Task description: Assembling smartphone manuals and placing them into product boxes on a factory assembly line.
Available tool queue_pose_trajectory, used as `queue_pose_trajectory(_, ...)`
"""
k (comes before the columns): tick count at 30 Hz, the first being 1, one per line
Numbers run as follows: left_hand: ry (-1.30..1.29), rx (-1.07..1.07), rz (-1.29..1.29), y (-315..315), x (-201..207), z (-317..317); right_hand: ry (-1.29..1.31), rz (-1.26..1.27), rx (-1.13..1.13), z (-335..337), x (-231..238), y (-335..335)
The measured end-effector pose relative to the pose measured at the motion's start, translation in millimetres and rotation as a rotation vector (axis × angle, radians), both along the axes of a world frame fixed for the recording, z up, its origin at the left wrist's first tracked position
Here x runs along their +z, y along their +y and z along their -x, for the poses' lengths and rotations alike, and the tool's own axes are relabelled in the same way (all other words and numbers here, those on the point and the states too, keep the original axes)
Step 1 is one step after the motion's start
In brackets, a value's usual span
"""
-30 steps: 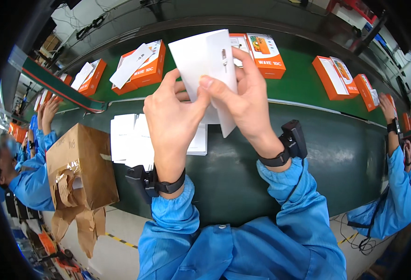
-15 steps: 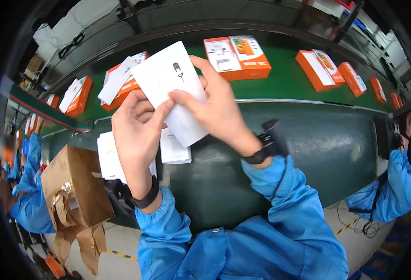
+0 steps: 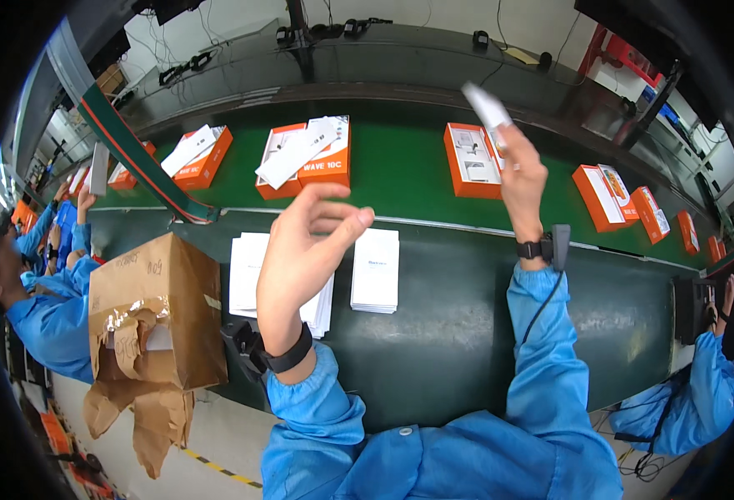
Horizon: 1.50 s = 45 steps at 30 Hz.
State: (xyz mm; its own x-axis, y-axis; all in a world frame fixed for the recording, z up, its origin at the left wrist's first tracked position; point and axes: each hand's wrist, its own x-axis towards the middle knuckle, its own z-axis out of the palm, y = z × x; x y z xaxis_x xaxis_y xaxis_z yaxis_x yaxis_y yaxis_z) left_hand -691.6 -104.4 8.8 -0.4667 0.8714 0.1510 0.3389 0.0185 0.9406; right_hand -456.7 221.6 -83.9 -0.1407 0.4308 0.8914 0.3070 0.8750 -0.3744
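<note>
My right hand point(image 3: 523, 171) is raised at the far side, gripping a thin white booklet point(image 3: 488, 107) that is smeared by motion. It hovers at the right edge of an open orange-and-white box point(image 3: 473, 190), in which a white insert and small parts show. My left hand point(image 3: 300, 250) holds nothing; its fingers are apart and slightly curled. Below and beside that hand lie a neat stack of white booklets point(image 3: 375, 271) and a looser white pile point(image 3: 246, 275), partly hidden by the hand and wrist.
Orange boxes line the green belt point(image 3: 400, 179); one box point(image 3: 325, 175) on the left has a white booklet slanted across it. A torn brown carton point(image 3: 154, 283) stands at the left of the dark green table point(image 3: 458, 333). Co-workers in blue sleeves are at both sides.
My left hand has let go of the white booklet. My right hand has carried it right and away, toward the open box. The whole view has shifted, so the boxes appear lower.
</note>
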Motion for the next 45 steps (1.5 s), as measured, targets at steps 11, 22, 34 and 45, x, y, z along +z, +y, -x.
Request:
queue_pose_trajectory(11,0.248,-0.181,0.173,-43,4,27,-0.640,0.106,0.016,-5,-68,19)
queue_pose_trajectory(22,0.594,0.029,0.413,23,-66,16,-0.806,0.412,-0.075,10,-28,49)
queue_pose_trajectory(34,0.738,0.216,0.599,-8,-59,27,-0.626,0.213,-0.029,205,45,-42)
queue_pose_trajectory(45,0.683,0.136,0.594,-20,-53,57,-0.746,0.432,-0.603,121,-61,56)
